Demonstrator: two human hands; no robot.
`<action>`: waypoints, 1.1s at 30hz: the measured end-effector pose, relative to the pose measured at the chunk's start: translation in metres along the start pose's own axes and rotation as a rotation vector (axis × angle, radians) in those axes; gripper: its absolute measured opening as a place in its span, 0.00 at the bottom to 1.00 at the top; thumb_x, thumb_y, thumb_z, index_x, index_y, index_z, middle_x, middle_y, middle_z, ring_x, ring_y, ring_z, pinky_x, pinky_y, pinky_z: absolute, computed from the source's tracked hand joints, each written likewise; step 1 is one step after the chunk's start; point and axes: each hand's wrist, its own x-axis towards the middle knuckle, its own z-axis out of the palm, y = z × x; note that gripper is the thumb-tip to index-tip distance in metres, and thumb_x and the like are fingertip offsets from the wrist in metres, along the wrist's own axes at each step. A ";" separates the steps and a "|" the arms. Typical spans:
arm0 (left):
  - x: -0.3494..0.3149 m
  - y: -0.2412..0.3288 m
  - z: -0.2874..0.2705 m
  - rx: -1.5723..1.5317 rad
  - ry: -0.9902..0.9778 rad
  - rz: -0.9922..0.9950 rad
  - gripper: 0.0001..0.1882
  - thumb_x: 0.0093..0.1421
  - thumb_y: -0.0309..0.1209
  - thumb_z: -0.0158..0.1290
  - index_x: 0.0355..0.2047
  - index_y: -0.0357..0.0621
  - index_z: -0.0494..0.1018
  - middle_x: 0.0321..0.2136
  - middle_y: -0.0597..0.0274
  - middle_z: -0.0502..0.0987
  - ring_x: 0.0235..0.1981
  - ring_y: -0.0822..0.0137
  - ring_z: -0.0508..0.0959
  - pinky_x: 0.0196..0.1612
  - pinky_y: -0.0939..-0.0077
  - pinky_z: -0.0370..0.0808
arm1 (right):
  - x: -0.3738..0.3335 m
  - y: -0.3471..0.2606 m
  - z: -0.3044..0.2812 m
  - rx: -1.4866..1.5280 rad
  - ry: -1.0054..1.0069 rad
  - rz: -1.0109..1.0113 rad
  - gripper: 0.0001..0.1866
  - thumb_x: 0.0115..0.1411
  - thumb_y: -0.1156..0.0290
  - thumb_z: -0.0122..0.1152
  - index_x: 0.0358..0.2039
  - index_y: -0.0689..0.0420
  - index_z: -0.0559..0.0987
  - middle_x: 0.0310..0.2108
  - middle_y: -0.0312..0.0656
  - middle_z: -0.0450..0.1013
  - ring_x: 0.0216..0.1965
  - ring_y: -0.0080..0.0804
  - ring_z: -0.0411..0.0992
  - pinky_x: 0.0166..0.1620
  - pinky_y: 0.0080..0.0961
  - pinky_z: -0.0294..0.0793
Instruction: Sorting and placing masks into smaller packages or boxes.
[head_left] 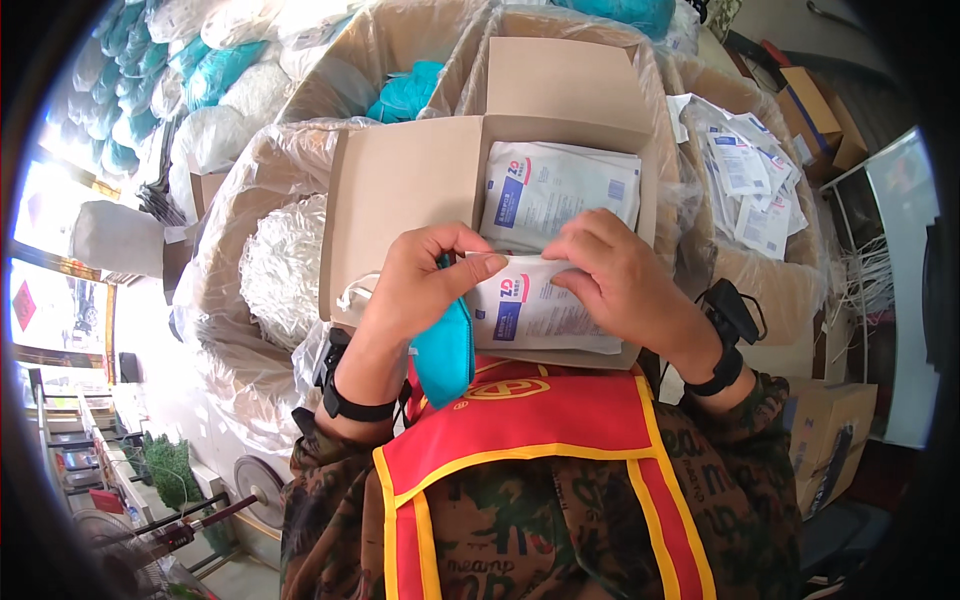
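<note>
The left hand has its grip closed around a teal folded face mask, which hangs below the palm, its thumb at the upper edge of a printed white packet. The right hand has its grip nearly closed, thumb and forefinger at that same edge; whether they pinch it I cannot tell. The packet lies in the near part of an open cardboard box, before a stack of similar packets. Right of the box, a plastic-lined carton bears loose packets; left of it lies a white strap bundle. 2 black wristbands circle the wrists.
</note>
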 end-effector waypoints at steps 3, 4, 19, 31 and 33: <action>-0.001 0.012 0.009 0.090 0.108 0.003 0.05 0.55 0.24 0.61 0.29 0.36 0.76 0.23 0.71 0.75 0.26 0.82 0.69 0.30 0.86 0.65 | 0.008 0.000 -0.003 -0.093 0.080 -0.063 0.11 0.47 0.78 0.66 0.29 0.58 0.72 0.29 0.44 0.66 0.34 0.43 0.67 0.38 0.36 0.68; -0.003 0.016 0.015 0.117 0.181 0.060 0.05 0.55 0.23 0.61 0.28 0.37 0.75 0.22 0.71 0.75 0.25 0.82 0.68 0.29 0.87 0.65 | 0.010 -0.006 -0.007 -0.091 0.082 -0.064 0.11 0.47 0.78 0.66 0.29 0.58 0.72 0.29 0.44 0.66 0.34 0.43 0.67 0.38 0.36 0.68; 0.001 0.029 0.031 -0.346 0.206 0.020 0.05 0.57 0.23 0.59 0.27 0.38 0.73 0.23 0.71 0.74 0.25 0.82 0.67 0.28 0.87 0.63 | 0.026 -0.019 -0.009 -0.037 0.107 -0.204 0.05 0.47 0.78 0.58 0.24 0.57 0.71 0.25 0.43 0.64 0.30 0.42 0.66 0.34 0.35 0.67; 0.037 -0.014 -0.002 -0.307 0.391 -0.017 0.08 0.58 0.25 0.57 0.23 0.39 0.70 0.22 0.65 0.76 0.19 0.79 0.72 0.24 0.85 0.68 | -0.015 -0.075 -0.023 0.092 -0.152 -0.402 0.05 0.46 0.72 0.55 0.25 0.55 0.70 0.27 0.38 0.63 0.32 0.36 0.66 0.36 0.29 0.65; 0.040 -0.016 -0.016 -0.344 0.279 0.023 0.07 0.58 0.24 0.57 0.24 0.38 0.71 0.20 0.66 0.75 0.19 0.80 0.71 0.22 0.85 0.67 | -0.022 -0.081 -0.045 0.328 -0.156 -0.424 0.07 0.46 0.71 0.56 0.27 0.57 0.71 0.28 0.39 0.63 0.32 0.37 0.66 0.35 0.31 0.65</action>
